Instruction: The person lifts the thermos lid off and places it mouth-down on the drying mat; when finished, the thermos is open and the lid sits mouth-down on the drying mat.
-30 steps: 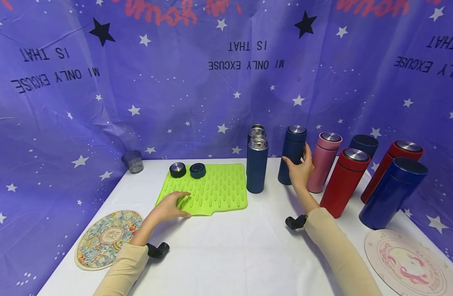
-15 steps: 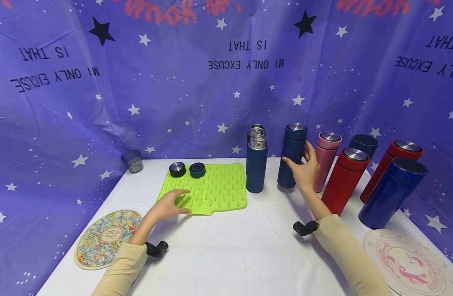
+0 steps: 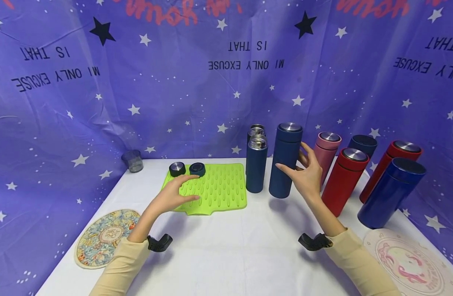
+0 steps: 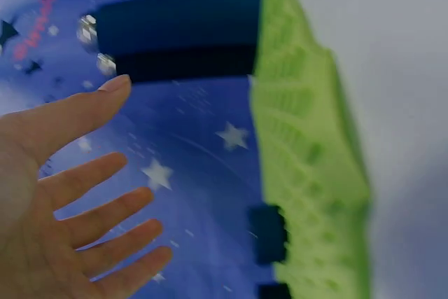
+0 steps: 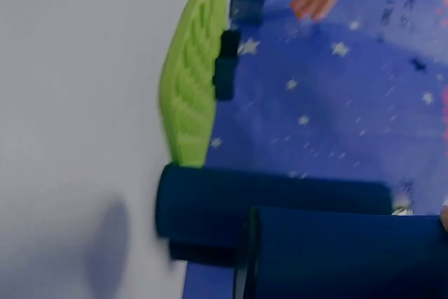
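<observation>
In the head view my right hand [image 3: 305, 172] grips a navy thermos bottle [image 3: 285, 160] with a steel-topped lid, holding it upright just above the table with a shadow beneath. Left of it stands a lidless navy thermos [image 3: 256, 168], with another open bottle [image 3: 256, 129] mostly hidden behind. My left hand [image 3: 174, 194] hovers over the green ridged mat [image 3: 226, 197], fingers spread and holding nothing; its straight fingers also show in the left wrist view. Two lids, one black [image 3: 177, 169] and one navy [image 3: 197, 169], sit at the mat's back left.
On the right stand a pink thermos [image 3: 327, 144], a red one [image 3: 346, 181], a blue one [image 3: 390, 193], and others behind. A patterned round mat [image 3: 108, 238] lies left, a pink round mat [image 3: 411, 263] right. A dark translucent cup [image 3: 132, 161] stands back left.
My right hand has lifted the navy thermos off the table and brought it left and nearer. My left hand has risen and moved right over the mat.
</observation>
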`<action>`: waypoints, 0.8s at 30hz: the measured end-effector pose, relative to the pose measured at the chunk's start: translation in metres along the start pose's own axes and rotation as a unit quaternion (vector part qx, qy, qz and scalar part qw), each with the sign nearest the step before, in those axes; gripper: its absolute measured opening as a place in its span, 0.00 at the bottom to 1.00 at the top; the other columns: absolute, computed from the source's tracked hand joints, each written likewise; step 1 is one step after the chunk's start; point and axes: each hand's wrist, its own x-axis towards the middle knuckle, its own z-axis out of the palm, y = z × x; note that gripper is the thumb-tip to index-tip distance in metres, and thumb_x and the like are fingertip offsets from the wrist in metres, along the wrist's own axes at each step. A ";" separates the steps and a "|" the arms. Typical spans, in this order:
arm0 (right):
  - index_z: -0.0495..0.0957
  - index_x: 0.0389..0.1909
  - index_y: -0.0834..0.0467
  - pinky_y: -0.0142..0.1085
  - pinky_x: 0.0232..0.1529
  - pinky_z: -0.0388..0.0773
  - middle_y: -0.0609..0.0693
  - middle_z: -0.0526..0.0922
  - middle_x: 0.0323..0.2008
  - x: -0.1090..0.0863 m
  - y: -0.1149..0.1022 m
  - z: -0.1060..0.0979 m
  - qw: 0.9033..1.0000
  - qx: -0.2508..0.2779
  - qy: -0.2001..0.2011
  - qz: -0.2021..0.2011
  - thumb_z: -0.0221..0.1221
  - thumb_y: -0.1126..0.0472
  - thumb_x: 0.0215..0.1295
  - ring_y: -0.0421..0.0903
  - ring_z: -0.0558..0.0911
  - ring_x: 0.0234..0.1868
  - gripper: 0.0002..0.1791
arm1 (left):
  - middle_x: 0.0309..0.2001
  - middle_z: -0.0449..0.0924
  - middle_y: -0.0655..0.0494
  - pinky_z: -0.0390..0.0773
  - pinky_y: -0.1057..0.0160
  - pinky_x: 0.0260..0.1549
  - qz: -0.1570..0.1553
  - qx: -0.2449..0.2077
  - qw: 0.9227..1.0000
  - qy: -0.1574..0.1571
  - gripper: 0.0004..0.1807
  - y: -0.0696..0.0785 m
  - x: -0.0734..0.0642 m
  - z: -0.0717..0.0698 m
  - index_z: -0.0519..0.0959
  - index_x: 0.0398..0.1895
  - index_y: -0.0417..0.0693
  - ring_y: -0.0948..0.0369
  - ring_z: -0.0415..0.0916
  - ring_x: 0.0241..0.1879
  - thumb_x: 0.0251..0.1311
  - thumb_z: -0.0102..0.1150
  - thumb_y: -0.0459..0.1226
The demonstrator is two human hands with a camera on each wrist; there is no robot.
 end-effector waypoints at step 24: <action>0.68 0.68 0.48 0.49 0.46 0.81 0.54 0.79 0.56 -0.035 -0.028 0.000 0.972 -0.039 -0.191 -0.134 0.79 0.62 0.39 0.52 0.79 0.56 0.50 | 0.67 0.66 0.63 0.67 0.55 0.63 0.141 -0.135 0.975 0.102 0.38 0.105 0.021 -0.008 0.66 0.70 0.60 0.61 0.63 0.66 0.55 0.70 0.41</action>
